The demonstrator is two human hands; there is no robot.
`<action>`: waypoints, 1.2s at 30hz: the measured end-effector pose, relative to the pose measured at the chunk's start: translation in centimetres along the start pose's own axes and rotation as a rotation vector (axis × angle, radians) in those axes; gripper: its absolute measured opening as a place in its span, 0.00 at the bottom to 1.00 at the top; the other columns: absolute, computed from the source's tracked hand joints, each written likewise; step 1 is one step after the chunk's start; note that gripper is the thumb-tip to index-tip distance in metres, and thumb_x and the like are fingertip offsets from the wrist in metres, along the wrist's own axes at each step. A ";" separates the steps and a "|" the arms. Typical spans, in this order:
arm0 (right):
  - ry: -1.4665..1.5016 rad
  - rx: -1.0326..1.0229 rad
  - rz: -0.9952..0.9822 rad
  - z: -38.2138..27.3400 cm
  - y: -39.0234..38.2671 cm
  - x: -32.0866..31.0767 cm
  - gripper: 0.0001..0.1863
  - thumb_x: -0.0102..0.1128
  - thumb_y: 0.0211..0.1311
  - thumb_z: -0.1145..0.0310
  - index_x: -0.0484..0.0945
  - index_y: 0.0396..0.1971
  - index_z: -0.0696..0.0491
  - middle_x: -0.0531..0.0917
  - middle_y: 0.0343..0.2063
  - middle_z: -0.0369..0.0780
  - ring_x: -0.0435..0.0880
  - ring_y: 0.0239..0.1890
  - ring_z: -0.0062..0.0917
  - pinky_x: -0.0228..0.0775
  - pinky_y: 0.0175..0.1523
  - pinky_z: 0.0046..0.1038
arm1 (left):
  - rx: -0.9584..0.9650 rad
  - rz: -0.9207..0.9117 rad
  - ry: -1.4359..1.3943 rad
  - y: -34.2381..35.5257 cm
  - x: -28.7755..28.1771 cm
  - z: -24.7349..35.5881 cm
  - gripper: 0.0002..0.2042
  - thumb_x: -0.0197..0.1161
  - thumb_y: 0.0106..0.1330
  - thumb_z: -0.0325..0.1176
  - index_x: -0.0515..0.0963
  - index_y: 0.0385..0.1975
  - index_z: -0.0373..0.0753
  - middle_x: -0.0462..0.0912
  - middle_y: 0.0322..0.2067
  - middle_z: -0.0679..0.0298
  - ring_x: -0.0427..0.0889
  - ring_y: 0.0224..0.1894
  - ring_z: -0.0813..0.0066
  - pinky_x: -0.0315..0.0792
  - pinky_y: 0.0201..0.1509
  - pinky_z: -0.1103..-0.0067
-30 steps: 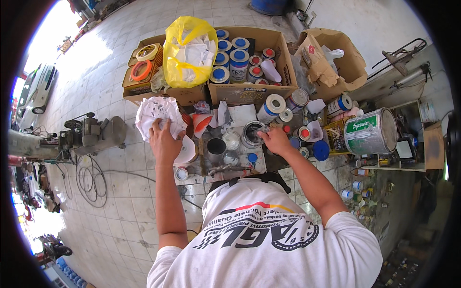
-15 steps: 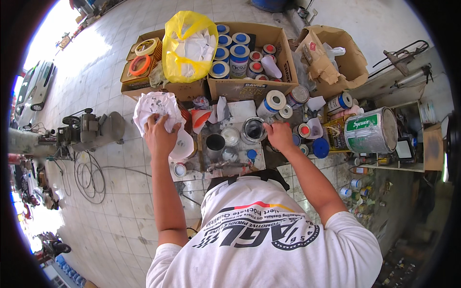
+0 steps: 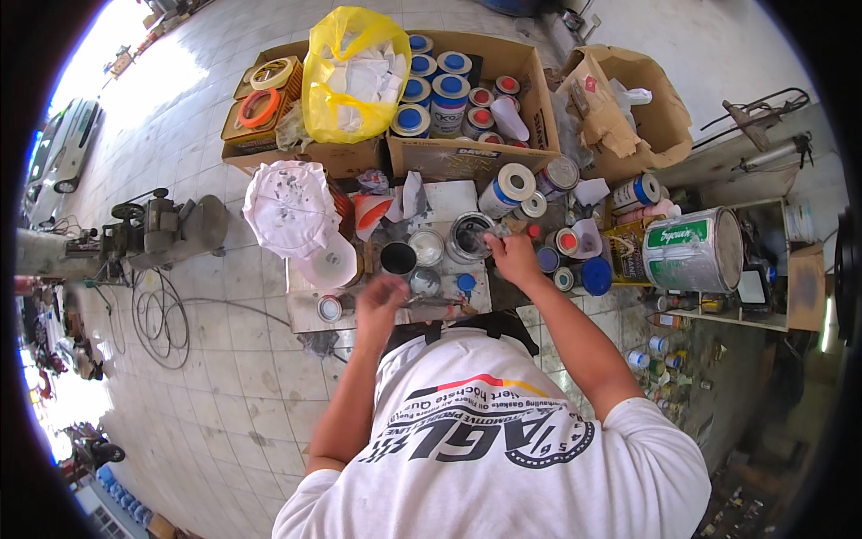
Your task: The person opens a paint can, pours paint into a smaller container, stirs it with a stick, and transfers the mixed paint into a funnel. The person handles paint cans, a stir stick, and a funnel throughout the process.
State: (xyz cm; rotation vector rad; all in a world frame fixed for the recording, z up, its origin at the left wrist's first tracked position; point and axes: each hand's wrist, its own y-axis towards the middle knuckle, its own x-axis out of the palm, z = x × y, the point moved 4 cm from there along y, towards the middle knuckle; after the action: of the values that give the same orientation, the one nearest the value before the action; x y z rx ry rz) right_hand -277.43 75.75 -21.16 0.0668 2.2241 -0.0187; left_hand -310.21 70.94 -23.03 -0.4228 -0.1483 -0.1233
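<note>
Paint can: the metal can (image 3: 464, 256) stands upright on the table (image 3: 485, 305), with dark, wet-looking contents; take it as the clock's centre.
Handling: likely moderately heavy and stiff-walled, the contents sloshy; a smeared rim would be slippery (the inside wall does look streaked).
Where to take hold: probably best around the outer wall, below the rim, at 3 and 9 o'clock, kept level.
Right hand: the right hand (image 3: 515, 259) is at 4 o'clock, its fingertips bunched at the can's right edge. Whether they pinch the rim, touch it, or hold something small there, I cannot tell.
Left hand: the left hand (image 3: 382, 301) is at 8 o'clock, blurred, above the near side of the table; how far its fingers are spread, and whether anything is between them, I cannot tell.
Dark cup: the dark cup (image 3: 398, 259) is between 8 and 9 o'clock, just beyond the left hand's fingertips; probably light and easily tipped, so the sides would be the place to hold it.
Spray gun: the spray gun (image 3: 435, 311) lies at 7 o'clock, near the left hand; likely hard and fairly heavy.
Blue cap: the blue cap (image 3: 466, 282) is at 6 o'clock, apart from both hands.
</note>
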 end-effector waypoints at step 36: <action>0.147 -0.084 0.064 0.0 -4.4 0.3 0.49 0.83 0.51 0.67 0.67 0.73 0.52 0.74 0.64 0.55 0.73 0.66 0.56 0.68 0.70 0.48 | 0.250 0.288 1.134 20.5 6.0 2.5 0.11 0.71 0.62 0.31 0.85 0.42 0.35 0.89 0.42 0.44 0.88 0.47 0.42 0.81 0.48 0.56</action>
State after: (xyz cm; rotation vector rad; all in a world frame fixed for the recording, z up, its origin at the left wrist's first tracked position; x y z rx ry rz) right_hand -277.91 71.34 -21.46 0.0960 2.3657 0.1178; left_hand -301.57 89.97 -27.95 -0.0754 1.0014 -0.0456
